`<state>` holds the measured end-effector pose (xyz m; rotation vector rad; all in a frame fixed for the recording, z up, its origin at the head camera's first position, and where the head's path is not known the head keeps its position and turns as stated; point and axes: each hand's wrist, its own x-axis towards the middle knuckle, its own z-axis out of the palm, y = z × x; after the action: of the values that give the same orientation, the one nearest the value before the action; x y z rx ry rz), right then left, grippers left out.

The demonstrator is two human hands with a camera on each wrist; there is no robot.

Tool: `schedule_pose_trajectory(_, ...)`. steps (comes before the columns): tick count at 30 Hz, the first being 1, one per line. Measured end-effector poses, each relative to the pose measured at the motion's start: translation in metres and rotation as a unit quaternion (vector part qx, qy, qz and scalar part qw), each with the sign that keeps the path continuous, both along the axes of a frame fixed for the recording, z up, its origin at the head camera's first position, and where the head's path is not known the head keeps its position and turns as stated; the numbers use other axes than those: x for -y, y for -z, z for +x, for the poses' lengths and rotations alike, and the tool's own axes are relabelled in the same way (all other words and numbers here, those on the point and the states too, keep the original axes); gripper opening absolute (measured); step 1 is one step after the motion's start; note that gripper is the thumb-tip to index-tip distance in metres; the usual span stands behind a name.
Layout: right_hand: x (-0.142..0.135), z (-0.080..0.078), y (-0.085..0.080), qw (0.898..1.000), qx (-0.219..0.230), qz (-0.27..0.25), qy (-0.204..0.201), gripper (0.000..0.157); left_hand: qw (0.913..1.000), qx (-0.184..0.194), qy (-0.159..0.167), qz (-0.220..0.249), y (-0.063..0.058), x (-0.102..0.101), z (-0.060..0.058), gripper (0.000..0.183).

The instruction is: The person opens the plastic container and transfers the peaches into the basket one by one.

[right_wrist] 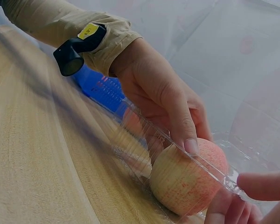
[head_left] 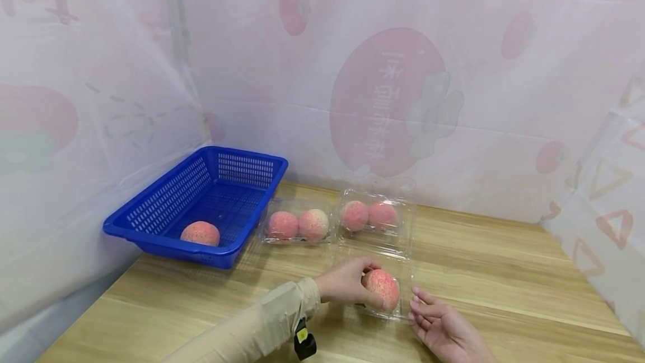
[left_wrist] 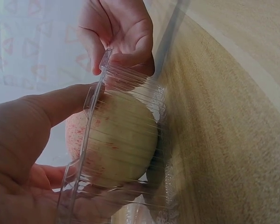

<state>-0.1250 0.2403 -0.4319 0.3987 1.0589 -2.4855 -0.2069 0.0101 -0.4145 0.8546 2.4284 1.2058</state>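
My left hand (head_left: 345, 283) grips a pink-and-cream peach (head_left: 381, 290) from its left side, fingers and thumb around it. The peach sits within an open clear plastic clamshell box (head_left: 347, 256) low on the table, and in the left wrist view the ribbed plastic wall crosses in front of it. At the box's right side, my right hand (head_left: 445, 324) pinches the rim between thumb and fingers, as the right wrist view shows up close.
A blue plastic basket (head_left: 274, 195) stands at left with one peach (head_left: 200, 233) in its near end. Two peaches (head_left: 283, 225) lie in a clear box left of centre. Two more peaches (head_left: 355, 216) show through clear plastic behind the near box. Printed sheets (head_left: 242, 71) enclose the wooden table (head_left: 478, 262).
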Motion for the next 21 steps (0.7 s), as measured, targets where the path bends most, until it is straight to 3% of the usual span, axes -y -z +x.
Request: schedule_pose_trajectory(21, 0.0003, 0.0015, 0.0007, 1.000, -0.002, 0.003, 0.004, 0.023, 0.9989, 0.016, -0.023, 0.038, 0.0009, -0.0007, 0.0006, 0.072)
